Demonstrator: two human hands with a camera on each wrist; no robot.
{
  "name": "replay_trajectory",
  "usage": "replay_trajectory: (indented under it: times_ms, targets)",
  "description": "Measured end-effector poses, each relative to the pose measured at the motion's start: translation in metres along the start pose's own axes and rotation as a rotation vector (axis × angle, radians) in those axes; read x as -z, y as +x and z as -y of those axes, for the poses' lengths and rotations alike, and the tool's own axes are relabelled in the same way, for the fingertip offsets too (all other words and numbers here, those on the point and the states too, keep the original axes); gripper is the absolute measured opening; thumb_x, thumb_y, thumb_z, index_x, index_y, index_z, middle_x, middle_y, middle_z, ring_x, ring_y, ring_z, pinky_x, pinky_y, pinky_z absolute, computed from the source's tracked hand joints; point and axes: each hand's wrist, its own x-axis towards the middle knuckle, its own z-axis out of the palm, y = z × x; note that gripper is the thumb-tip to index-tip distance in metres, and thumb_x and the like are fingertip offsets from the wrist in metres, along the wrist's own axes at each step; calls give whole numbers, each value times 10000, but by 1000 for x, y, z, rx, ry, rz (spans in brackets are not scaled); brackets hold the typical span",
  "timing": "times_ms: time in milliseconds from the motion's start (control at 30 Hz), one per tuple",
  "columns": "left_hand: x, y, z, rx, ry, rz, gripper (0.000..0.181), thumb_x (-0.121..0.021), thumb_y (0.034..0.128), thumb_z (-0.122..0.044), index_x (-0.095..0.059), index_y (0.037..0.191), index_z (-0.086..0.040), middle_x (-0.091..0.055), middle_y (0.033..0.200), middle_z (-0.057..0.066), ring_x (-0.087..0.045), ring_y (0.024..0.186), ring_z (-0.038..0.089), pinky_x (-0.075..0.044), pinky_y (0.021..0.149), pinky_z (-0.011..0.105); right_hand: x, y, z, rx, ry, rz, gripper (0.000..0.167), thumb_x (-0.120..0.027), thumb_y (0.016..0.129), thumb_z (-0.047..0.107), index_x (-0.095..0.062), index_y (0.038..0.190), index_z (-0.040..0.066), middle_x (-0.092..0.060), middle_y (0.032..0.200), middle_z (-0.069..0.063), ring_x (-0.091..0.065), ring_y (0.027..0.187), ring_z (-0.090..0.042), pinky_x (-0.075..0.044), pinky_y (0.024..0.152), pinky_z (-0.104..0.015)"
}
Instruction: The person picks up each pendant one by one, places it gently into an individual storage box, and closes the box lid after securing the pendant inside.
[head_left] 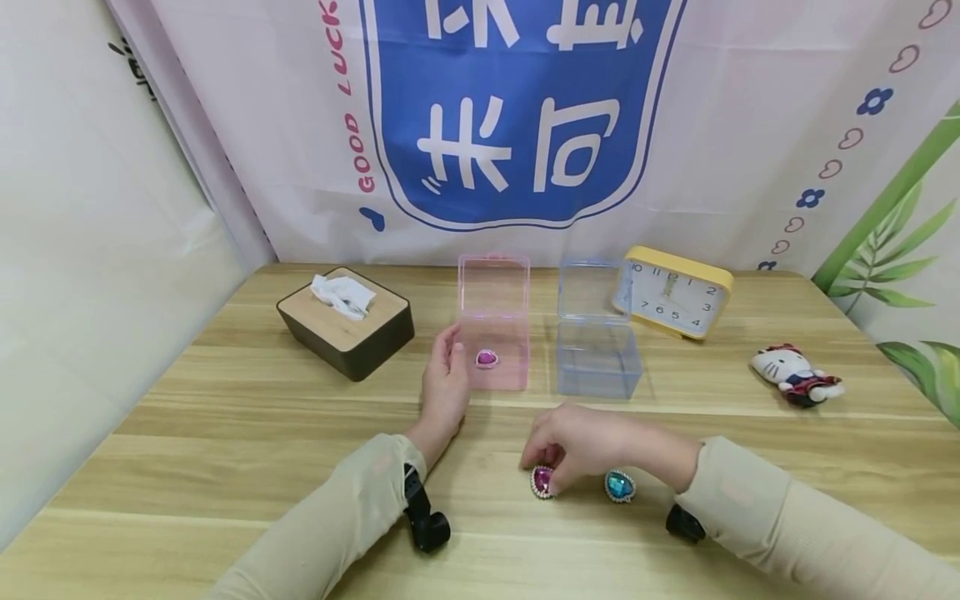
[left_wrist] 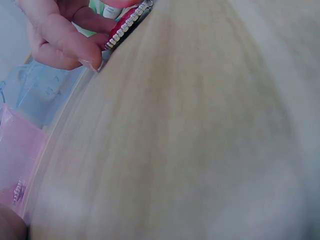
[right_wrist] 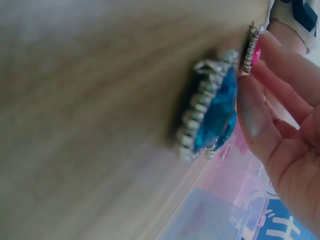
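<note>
My right hand (head_left: 581, 437) pinches a magenta gem (head_left: 542, 482) with a silver beaded rim, at the tabletop; in the left wrist view its fingers (left_wrist: 70, 42) lie against that rim. Beside this hand lies a blue teardrop gem (head_left: 620, 486), large in the right wrist view with its beaded edge (right_wrist: 200, 112). My left hand (head_left: 446, 383) rests at the left side of a clear pink box (head_left: 513, 375), fingers fairly straight. The lid of that box stands up, and another magenta gem (head_left: 487, 359) is inside. To its right is a clear blue box (head_left: 597, 379), lid raised, nothing visible inside.
A tissue box (head_left: 347, 329) stands at the back left. Behind the blue box leans a yellow-framed clock (head_left: 675, 292). A small white cat plush (head_left: 797, 375) lies at the right. A printed cloth (head_left: 300, 225) hangs along the table's back edge.
</note>
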Motion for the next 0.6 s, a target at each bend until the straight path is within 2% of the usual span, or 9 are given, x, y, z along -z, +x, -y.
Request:
replay_trajectory:
  times_ms: [367,600]
  targets:
    - [0,0,-1,-24,16,-14,334,-405,979,-125,-472,1304,-91,-463,1369,185,-432,1265,316,-359,1060,441,-2,2,-1,14,-63,-15,282,-760,702,34,-716,974,93,-601,862,60,-533,747,5,-479,666,-122]
    - [0,0,-1,-11,14,-9,344,-404,978,-129,-468,1315,-103,-455,1381,173,-425,1273,307,-355,1065,433,-2,4,1,-20,-68,-9,204,-780,691,58,-653,838,124,-558,793,86,-500,692,13,-461,614,-129]
